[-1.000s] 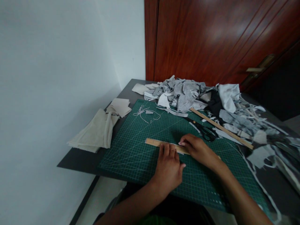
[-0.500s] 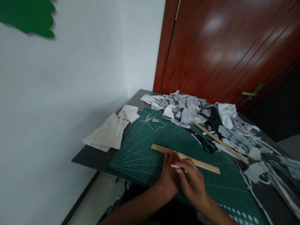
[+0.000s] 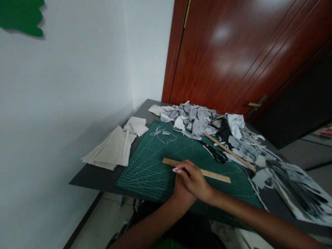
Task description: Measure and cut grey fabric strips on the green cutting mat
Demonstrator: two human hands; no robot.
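A wooden ruler [image 3: 216,175] lies slantwise on the green cutting mat [image 3: 145,173]. Over the ruler's left half is my right hand [image 3: 193,180], closed round a small pink-tipped item [image 3: 177,170] that looks like a pen or marker; most of it is hidden. My left hand [image 3: 181,190] is beneath and beside the right one at the ruler's near edge, and its fingers are mostly covered by the right hand.
Folded cream cloth [image 3: 114,148] sits at the left. Grey scraps [image 3: 198,117] are heaped at the back, with black scissors [image 3: 218,155] and a second wooden strip [image 3: 228,150] at the right. Loose threads [image 3: 162,133] lie on the mat.
My right hand, with the pink-tipped item, has moved leftward along the ruler and now crosses over my left hand. The view has shifted slightly to the right.
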